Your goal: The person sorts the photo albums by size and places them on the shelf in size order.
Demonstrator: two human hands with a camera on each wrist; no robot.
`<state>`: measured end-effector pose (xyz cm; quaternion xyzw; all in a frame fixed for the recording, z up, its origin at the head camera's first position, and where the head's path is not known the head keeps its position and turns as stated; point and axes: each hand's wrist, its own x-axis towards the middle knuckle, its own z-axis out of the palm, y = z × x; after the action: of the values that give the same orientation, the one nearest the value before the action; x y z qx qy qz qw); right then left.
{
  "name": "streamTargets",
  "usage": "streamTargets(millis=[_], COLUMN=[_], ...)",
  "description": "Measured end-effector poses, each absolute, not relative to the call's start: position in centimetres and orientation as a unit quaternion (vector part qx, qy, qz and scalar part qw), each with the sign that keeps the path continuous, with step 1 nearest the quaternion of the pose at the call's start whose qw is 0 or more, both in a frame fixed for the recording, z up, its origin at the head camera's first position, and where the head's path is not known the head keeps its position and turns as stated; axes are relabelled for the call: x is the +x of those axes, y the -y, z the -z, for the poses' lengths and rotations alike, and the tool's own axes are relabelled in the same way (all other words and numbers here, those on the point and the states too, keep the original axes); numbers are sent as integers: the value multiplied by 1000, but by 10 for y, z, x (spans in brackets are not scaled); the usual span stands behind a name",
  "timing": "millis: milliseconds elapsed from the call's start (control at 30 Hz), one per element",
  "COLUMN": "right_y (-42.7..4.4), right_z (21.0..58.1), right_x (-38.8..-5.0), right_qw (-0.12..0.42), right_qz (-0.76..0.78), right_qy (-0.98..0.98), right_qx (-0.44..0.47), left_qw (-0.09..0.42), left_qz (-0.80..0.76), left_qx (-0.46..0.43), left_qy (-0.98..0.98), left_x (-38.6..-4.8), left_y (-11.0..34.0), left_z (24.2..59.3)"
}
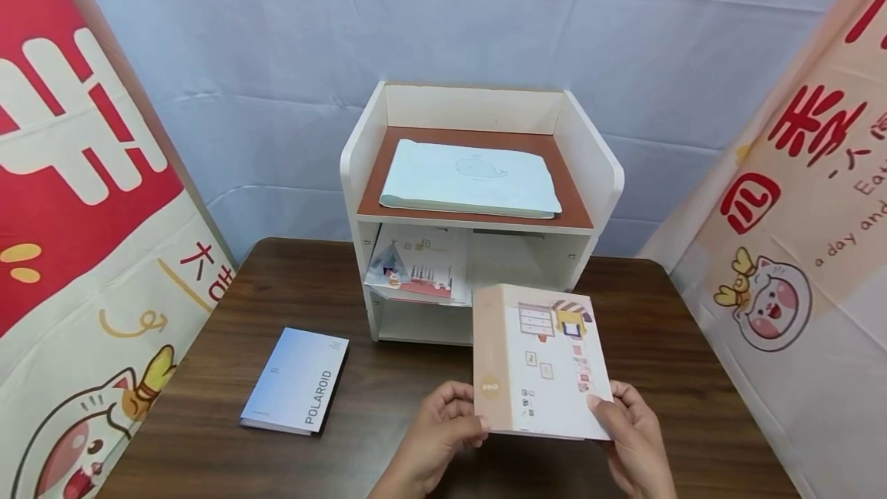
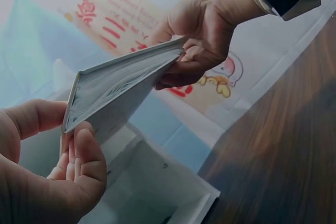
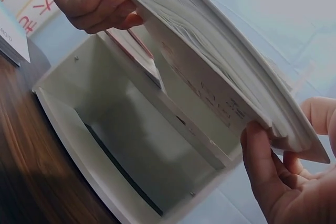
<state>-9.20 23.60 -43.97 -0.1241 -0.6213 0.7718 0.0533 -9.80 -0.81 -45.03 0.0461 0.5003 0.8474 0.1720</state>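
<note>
Both hands hold a photo album with a white and peach illustrated cover, in front of a small white shelf unit. My left hand pinches its left edge at the near corner, around the spine. On the opposite side my right hand grips the near right corner, thumb on top of the cover. From the left wrist view the album appears closed, with clear sleeve-like pages between its covers. The right wrist view shows the same page edges, and the shelf's lower compartments beyond.
A blue-white album marked POLAROID lies on the dark wooden table at the left. On the unit's top rests a pale blue book with a whale drawing. Another illustrated album lies on the middle shelf, left side. Printed cloths hang around.
</note>
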Motion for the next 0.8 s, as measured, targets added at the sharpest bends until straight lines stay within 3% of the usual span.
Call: streamTargets(millis=[800], right_y=[-206], right_z=[424], right_x=[-128], right_qw=[68], right_qz=[-782], right_qy=[613], right_qx=[-92], left_qw=[117], left_qz=[-857], left_qx=[3], left_qy=[-502], left_x=[-115], left_y=[23], left_z=[438])
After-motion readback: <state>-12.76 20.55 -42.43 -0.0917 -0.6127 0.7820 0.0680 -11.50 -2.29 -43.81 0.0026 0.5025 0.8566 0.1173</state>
